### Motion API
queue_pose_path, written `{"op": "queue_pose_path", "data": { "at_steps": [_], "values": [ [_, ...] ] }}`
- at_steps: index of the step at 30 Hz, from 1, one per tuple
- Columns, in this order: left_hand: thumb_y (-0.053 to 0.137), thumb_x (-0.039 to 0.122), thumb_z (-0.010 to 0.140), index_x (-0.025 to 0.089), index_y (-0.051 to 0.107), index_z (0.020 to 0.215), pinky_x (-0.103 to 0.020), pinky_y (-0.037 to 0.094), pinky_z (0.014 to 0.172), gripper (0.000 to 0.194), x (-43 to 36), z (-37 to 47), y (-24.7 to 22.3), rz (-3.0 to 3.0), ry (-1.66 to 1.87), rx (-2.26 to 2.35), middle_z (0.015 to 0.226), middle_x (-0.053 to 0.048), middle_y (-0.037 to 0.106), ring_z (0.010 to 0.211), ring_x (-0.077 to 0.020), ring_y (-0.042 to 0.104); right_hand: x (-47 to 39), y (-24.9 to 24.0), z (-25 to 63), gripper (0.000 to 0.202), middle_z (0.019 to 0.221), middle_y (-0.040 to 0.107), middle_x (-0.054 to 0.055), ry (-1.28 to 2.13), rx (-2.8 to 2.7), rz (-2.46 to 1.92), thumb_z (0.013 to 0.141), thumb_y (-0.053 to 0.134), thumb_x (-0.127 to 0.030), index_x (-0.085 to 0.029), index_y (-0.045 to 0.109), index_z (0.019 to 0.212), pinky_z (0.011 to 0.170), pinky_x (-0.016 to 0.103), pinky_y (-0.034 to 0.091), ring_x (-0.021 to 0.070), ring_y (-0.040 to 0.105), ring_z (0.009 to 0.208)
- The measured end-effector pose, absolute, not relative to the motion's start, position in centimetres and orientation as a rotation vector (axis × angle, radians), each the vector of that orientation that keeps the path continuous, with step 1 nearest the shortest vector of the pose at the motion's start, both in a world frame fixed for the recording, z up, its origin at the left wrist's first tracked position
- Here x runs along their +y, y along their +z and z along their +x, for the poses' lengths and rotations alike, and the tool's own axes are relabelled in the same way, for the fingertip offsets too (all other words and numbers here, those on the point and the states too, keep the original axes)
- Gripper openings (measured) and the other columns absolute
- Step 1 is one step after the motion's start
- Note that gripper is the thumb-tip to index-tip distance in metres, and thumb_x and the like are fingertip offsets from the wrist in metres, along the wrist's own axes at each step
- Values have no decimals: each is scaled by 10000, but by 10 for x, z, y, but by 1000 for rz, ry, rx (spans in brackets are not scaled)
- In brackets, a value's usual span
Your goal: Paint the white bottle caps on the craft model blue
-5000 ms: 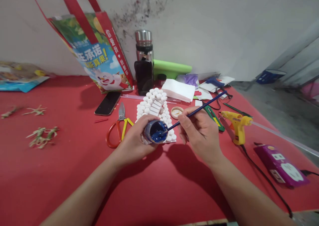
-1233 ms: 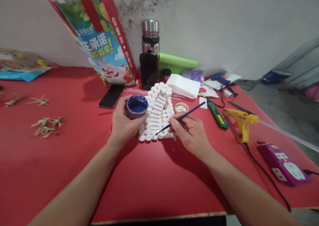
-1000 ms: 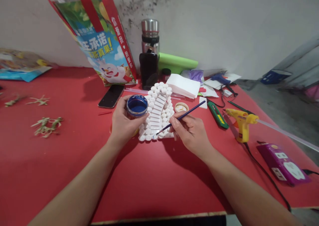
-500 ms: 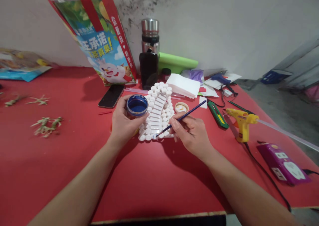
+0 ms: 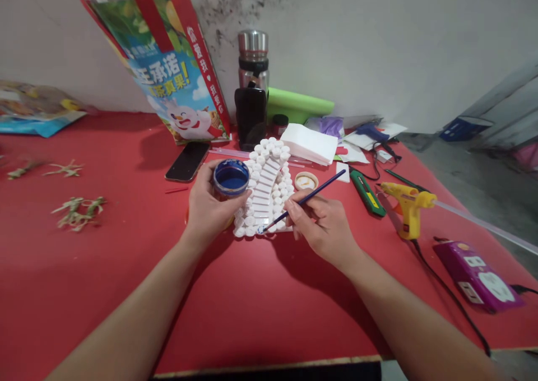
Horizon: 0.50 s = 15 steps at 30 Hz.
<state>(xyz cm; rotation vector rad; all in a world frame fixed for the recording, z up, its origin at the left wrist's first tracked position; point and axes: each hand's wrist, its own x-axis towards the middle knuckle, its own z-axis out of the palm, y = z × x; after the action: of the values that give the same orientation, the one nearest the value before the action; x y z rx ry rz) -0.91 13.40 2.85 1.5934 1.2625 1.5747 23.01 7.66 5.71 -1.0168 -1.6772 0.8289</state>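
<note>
My left hand is closed round a jar of blue paint, held upright with its mouth uncovered. A slim dark-blue paintbrush is pinched in my right hand, its tip slanting down to the left. That tip touches or nearly touches the front edge of a white model, which has a curved flight of steps bordered by rounded white pieces. Blue marks show on one piece beside the bristles. Just behind my right hand lies a round pale lid.
A yellow glue gun, a green utility knife and a purple power strip lie to the right on the red table. A phone, a printed bag, a steel flask and white tissues are farther back.
Almost nothing differs. My right hand and the paintbrush have shifted very slightly at the same spot on the model; my left hand keeps the paint jar in place.
</note>
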Motion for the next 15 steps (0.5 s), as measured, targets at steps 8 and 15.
{"op": "queue_pose_path", "data": {
  "at_steps": [8, 15],
  "values": [
    [1004, 313, 669, 236, 696, 1268, -460, 672, 1083, 678, 135, -9, 27, 1578, 1575, 1276, 1246, -87, 804, 1183, -312, 803, 76, 57, 232, 369, 686, 687, -3, 796, -1716, -1040, 1149, 647, -469, -229, 691, 872, 513, 273, 489, 123, 607, 524],
    [1004, 323, 672, 234, 687, 1261, -436, 671, 1066, 675, 134, -8, 29, 1584, 1565, 1276, 1233, -75, 802, 1169, -301, 800, 75, 59, 232, 360, 705, 695, 3, 790, -1701, -1031, 1150, 659, -476, -229, 702, 892, 519, 276, 504, 133, 630, 547]
  ]
}}
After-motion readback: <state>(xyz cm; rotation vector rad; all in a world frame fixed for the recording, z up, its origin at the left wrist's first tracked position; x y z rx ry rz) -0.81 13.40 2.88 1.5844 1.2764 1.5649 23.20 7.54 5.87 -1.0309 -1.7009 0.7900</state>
